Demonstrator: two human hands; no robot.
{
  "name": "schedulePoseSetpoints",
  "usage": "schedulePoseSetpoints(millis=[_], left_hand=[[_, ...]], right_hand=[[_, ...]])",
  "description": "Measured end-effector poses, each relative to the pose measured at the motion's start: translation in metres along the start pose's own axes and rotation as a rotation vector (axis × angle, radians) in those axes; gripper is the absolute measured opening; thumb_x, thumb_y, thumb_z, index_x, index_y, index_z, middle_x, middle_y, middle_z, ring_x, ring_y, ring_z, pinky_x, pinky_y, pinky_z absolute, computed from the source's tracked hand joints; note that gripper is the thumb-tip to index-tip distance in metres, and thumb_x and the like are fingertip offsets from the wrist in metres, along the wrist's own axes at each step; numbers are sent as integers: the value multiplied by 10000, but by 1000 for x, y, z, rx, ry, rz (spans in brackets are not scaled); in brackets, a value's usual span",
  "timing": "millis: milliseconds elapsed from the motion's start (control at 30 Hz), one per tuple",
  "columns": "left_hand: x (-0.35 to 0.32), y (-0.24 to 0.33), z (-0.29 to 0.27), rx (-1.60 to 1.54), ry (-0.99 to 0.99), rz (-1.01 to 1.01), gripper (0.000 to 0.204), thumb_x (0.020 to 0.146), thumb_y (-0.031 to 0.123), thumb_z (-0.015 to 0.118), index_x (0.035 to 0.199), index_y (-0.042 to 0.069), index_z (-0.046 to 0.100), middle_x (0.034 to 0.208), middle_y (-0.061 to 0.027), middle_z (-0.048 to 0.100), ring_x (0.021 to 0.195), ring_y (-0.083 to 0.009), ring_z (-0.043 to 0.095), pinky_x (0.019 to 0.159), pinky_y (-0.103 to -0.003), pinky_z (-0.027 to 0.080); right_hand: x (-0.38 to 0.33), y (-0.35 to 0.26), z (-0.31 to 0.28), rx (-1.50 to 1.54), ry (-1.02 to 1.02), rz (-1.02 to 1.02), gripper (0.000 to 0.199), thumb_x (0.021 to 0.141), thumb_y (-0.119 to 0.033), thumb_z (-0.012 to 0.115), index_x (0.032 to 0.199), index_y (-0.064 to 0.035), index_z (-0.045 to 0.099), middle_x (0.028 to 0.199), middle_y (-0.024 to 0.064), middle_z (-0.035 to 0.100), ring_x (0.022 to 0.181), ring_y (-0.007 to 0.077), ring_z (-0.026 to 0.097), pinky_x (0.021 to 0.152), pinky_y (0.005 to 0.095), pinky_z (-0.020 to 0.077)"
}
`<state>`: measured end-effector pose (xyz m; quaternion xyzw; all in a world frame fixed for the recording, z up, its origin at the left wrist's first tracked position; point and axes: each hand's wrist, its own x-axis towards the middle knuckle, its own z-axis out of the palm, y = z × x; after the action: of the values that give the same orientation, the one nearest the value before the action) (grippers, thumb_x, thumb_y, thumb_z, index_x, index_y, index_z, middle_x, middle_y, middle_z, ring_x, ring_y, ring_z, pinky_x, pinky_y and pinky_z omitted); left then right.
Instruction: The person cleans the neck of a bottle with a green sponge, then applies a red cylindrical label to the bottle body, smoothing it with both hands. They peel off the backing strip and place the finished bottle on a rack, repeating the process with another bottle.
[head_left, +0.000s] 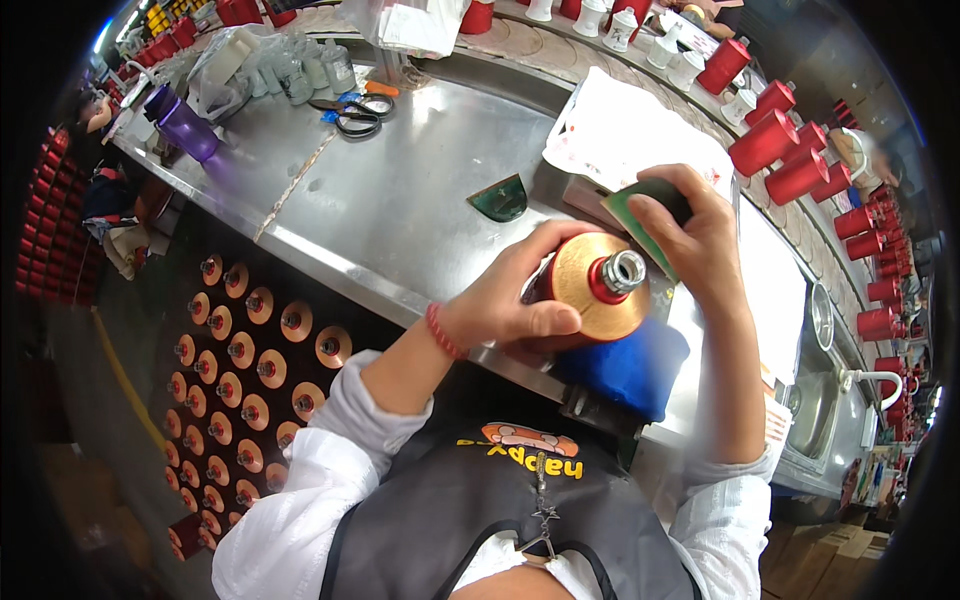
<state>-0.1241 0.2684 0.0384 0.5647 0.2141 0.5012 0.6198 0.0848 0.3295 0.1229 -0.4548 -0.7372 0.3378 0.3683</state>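
Observation:
My left hand (510, 300) is wrapped round a bottle (585, 275) with a gold shoulder, a red neck ring and a clear glass mouth. The bottle tilts so that its mouth points right and toward me. Pinched between the thumb and fingers of my right hand (695, 225) is a flat green pad (645, 228), pale on one face and dark on the other. Its lower edge is close to the bottle's shoulder; I cannot tell whether they touch. A dark green curved piece (499, 199) lies on the metal bench (400, 190), just beyond my left hand.
Below the bottle is a blurred blue object (630, 365). Scissors (358, 117), a purple bottle (182, 125) and clear glass bottles (293, 75) stand or lie at the far left. White sheets (635, 125) cover a box. Red bottles (765, 142) line a curved conveyor; gold-topped bottles (255, 412) stand below left.

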Motion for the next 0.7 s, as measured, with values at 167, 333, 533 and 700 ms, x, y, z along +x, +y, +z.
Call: schedulePoseSetpoints(millis=[167, 333, 533, 700], left_hand=[[-9, -13, 16, 283, 203, 138, 1000, 784, 585, 795, 1415, -32, 324, 1332, -178, 495, 1229, -259, 530, 1060, -370, 425], [-3, -12, 10, 81, 109, 47, 930, 767, 500, 825, 1385, -14, 356, 1289, -163, 531, 1197, -232, 547, 1040, -360, 442], [1, -16, -4, 13, -17, 19, 1001, 791, 431, 811, 1497, -21, 264, 1372, -146, 513, 1273, -221, 531, 1077, -370, 432], [4, -14, -10, -41, -77, -52, 1025, 785, 461, 815, 1501, -31, 272, 1404, -158, 500, 1288, -222, 525, 1079, -375, 430]], right_hand=[[3, -1, 5, 32, -125, -21, 282, 879, -197, 756, 1090, -35, 665, 942, 29, 666, 899, 116, 622, 813, 273, 511], [22, -4, 5, -97, -228, -153, 285, 844, -209, 785, 1040, -35, 673, 920, 45, 672, 884, 140, 627, 800, 291, 507], [38, -13, 12, -71, -339, -214, 279, 827, -182, 786, 1027, -17, 683, 896, 72, 698, 852, 157, 662, 794, 312, 521], [39, -13, 13, -15, -386, -247, 245, 843, -150, 768, 1028, -15, 683, 901, 60, 694, 857, 143, 649, 784, 303, 521]])
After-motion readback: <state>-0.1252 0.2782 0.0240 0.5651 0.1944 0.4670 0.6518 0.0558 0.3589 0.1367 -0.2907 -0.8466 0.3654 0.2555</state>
